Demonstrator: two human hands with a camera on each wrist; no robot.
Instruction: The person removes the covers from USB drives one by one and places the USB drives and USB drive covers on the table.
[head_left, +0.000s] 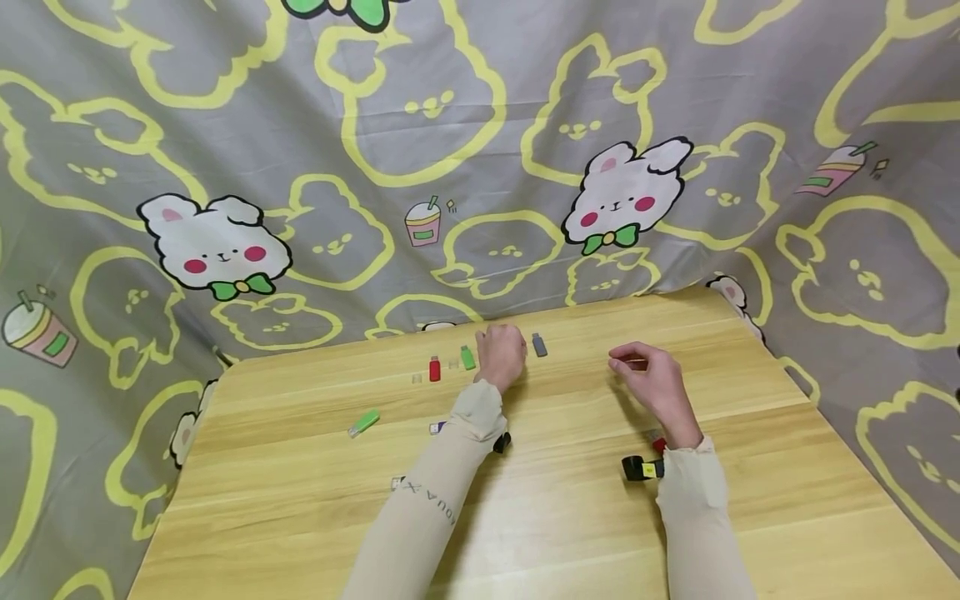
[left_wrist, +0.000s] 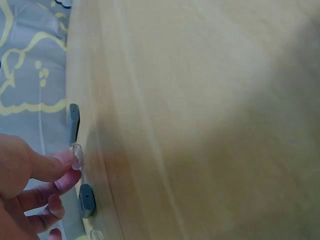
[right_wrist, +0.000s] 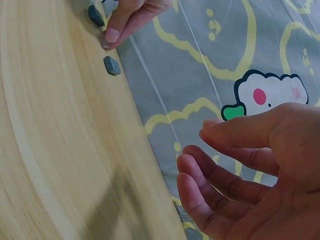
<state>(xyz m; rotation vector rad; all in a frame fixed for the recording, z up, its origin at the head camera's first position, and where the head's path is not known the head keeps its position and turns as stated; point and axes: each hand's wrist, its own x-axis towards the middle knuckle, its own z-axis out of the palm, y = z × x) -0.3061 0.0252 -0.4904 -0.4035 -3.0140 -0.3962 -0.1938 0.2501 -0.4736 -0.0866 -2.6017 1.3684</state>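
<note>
At the table's back edge my left hand (head_left: 502, 354) pinches a small clear plastic cap (left_wrist: 77, 156) between thumb and fingertip. Two grey-blue USB sticks lie on either side of it: one grey-blue stick (left_wrist: 74, 122) beyond the fingertips, another (left_wrist: 87, 201) near the lower fingers. The head view shows only one grey-blue USB stick (head_left: 539, 345); the hand hides the other. To the left lie a green USB stick (head_left: 468, 358) and a red one (head_left: 435, 369), with clear caps (head_left: 453, 364) near them. Held above the table, my right hand (head_left: 654, 377) has loosely bent fingers and nothing in them.
Another green USB stick (head_left: 364, 423) lies on the left. Partly covered by the left sleeve are a blue stick (head_left: 437, 428) and a silver connector (head_left: 397, 482). A red stick (head_left: 659, 444) shows beside the right wrist. A patterned curtain (head_left: 480, 167) hangs behind the table.
</note>
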